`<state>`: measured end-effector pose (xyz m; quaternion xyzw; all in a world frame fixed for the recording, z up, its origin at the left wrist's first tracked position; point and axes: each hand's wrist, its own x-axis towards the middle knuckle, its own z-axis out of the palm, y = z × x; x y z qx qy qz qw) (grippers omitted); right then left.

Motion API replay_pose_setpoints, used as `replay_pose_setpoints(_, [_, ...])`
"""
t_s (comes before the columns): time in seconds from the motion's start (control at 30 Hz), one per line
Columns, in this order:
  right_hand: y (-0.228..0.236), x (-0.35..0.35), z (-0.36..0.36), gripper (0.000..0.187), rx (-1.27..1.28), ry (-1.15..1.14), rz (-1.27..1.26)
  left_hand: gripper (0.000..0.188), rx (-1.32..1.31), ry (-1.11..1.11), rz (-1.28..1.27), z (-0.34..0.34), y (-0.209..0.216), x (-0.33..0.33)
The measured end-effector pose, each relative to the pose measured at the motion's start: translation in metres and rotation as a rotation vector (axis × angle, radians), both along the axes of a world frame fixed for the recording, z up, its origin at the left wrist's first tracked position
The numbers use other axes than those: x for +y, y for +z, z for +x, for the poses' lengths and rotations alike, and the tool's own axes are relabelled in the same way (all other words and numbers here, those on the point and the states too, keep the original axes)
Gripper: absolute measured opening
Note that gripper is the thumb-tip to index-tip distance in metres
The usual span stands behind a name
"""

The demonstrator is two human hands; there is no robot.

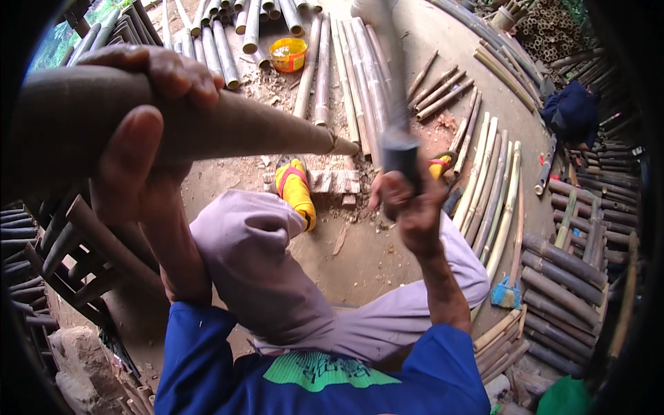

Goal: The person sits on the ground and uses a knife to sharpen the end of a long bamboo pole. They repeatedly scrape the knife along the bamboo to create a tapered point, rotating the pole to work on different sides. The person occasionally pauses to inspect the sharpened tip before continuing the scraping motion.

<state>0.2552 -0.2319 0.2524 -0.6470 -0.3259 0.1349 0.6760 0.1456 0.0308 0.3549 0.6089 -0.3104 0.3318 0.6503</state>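
Observation:
My left hand [131, 142] is wrapped round a thick bamboo pole [256, 123], which slants from the upper left down to the ground ahead of me. The pole's far end rests by a small wooden block [334, 181] between my feet. My right hand [415, 207] grips the dark handle of a machete [395, 83]. Its long blade points up and away, smeared by motion. The blade is apart from the pole, to its right. My feet, in yellow socks [296, 190] and red-strapped sandals, stand either side of the block.
Bamboo poles [363, 76] lie ahead; more pale poles [494, 187] lie to the right. A yellow tub [288, 54] stands among wood chips. Stacked bamboo [567, 277] and a blue brush [506, 294] are at right. Another person [570, 111] bends at the far right. A rock [79, 366] sits lower left.

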Motion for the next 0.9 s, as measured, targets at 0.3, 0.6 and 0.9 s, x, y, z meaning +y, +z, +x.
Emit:
replay_pose_setpoints(0.3, [-0.074,-0.013,0.014,0.038,0.003,-0.07,-0.639,0.045,-0.033,-0.034,-0.002,0.011,0.002,-0.003])
replay_pose_setpoints(0.6, [-0.015,0.029,0.001,0.04,-0.189,-0.072,0.597,0.045,0.017,0.004,0.008,0.002,0.002,-0.001])
replay_pose_setpoints(0.9, [-0.01,-0.004,0.0,0.041,0.124,-0.06,0.115,0.047,-0.036,-0.028,0.056,0.008,-0.003,-0.006])
